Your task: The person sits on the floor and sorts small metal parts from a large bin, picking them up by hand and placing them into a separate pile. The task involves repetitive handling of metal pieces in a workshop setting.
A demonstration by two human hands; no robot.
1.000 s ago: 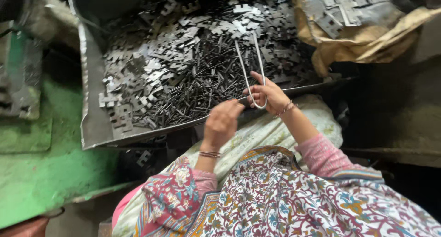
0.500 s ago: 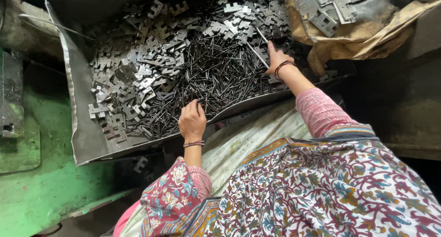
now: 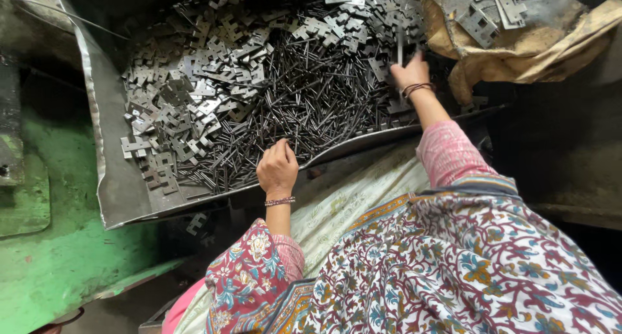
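Dark steel pins (image 3: 304, 94), mostly lengthwise away from me, heap in the tray (image 3: 123, 198) where my left hand (image 3: 277, 167) now rests curled on their near edge, while farther off my right hand (image 3: 409, 71) has dropped, pinching an upright rod (image 3: 400, 46).

You are in a small metal workshop, as shown by the dented sheet-metal tray (image 3: 116, 198) heaped with stamped steel plates (image 3: 188, 107) and dark pins (image 3: 311, 94), the grimy green machine surface (image 3: 45, 269) and the sack (image 3: 518, 42) of more plates.
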